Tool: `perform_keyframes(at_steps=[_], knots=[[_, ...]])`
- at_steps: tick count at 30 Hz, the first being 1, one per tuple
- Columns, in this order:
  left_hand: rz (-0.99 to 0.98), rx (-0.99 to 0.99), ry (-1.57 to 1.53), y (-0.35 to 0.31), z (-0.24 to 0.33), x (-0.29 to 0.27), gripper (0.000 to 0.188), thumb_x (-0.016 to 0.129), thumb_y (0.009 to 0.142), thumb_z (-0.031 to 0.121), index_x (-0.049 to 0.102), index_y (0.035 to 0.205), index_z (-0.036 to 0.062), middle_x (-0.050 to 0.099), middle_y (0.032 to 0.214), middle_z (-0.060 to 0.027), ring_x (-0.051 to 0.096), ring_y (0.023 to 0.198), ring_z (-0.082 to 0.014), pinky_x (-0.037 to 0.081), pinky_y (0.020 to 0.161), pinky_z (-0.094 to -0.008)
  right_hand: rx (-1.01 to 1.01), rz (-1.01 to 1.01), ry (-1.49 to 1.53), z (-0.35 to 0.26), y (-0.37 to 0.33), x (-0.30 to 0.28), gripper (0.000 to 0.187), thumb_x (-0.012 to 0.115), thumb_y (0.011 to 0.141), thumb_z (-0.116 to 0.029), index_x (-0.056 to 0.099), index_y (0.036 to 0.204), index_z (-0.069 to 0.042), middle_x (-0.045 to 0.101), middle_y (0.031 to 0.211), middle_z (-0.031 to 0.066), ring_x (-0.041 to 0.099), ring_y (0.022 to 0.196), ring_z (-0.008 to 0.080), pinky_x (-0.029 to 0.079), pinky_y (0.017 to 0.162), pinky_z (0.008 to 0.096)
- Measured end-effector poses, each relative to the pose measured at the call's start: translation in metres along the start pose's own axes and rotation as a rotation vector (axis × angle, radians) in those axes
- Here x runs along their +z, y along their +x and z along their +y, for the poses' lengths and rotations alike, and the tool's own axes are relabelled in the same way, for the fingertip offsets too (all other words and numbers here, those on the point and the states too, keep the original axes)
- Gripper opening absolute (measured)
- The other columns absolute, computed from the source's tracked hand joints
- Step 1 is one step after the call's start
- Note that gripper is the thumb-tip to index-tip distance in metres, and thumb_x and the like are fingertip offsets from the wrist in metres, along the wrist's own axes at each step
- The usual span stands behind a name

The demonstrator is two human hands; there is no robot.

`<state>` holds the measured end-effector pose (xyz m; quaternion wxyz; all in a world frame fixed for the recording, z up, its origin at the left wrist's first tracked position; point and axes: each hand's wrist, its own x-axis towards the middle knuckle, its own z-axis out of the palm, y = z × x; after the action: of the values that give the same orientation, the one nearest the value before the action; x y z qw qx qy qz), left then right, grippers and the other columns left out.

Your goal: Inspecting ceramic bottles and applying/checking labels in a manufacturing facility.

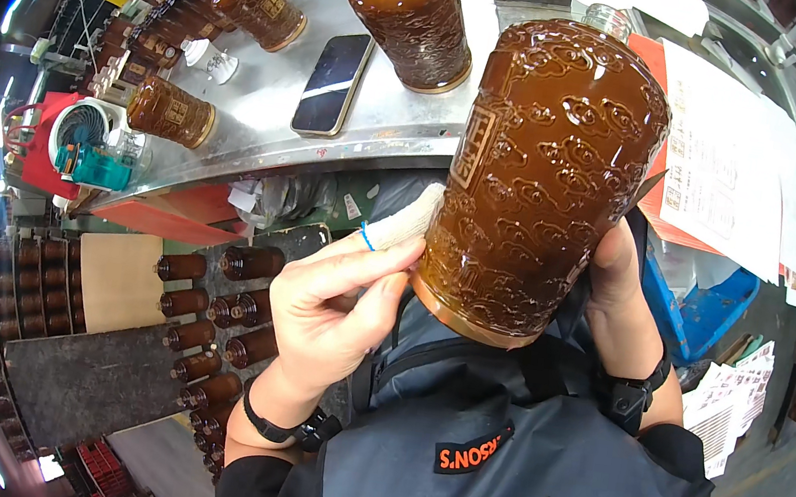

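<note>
A large brown glass bottle [553, 178] with a raised cloud-like pattern and a framed panel is held up before me, tilted, its clear neck at the far end. My right hand [618, 288] is closed around its right side; most of those fingers are hidden behind the glass. At the lower left edge, by the base, my left hand [336, 296] pinches with thumb and forefinger against the bottle. One left finger wears a white cloth finger cover [408, 222] with a blue band, and it rests along the bottle's side.
On the metal table stand another brown bottle [412, 24], a phone [332, 84] and several smaller-looking bottles. A small fan [82, 129] is at the left. Printed sheets [720, 170] lie at the right above a blue crate [712, 310]. More bottles lie on a dark board [89, 379] below.
</note>
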<state>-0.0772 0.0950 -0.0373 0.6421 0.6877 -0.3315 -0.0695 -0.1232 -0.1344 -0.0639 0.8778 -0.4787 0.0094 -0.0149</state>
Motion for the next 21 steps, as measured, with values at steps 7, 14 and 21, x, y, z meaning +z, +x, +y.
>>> perform_keyframes(at_steps=[7,14,21], knots=[[0.013,-0.020,-0.062,0.001,0.008,0.005,0.043,0.074,0.077,0.003,0.060,0.117,-0.0077,0.056,0.125,-0.0268,0.059,0.112,-0.0298,0.048,0.095,-0.0366,-0.008,-0.022,-0.114,-0.001,-0.001,0.003,0.104,0.057,0.071,-0.076,0.033,0.142,-0.004,0.048,0.138,0.0125,0.049,0.125,0.0225,0.041,0.105,0.0372],[0.040,-0.096,-0.035,-0.001,0.012,0.006,0.028,0.070,0.079,-0.001,0.066,0.106,-0.0079,0.062,0.116,-0.0238,0.060,0.108,-0.0254,0.046,0.093,-0.0337,0.017,-0.019,-0.061,0.003,0.000,0.001,0.104,0.061,0.070,-0.074,0.033,0.141,-0.003,0.049,0.136,0.0126,0.051,0.122,0.0226,0.043,0.103,0.0377],[0.067,-0.058,-0.033,0.001,0.008,0.006,0.030,0.070,0.076,-0.008,0.067,0.105,-0.0058,0.062,0.118,-0.0235,0.063,0.101,-0.0206,0.049,0.087,-0.0287,0.002,0.043,0.059,0.009,-0.001,0.000,0.096,0.070,0.069,-0.063,0.041,0.136,-0.001,0.054,0.130,0.0127,0.054,0.118,0.0224,0.045,0.100,0.0365]])
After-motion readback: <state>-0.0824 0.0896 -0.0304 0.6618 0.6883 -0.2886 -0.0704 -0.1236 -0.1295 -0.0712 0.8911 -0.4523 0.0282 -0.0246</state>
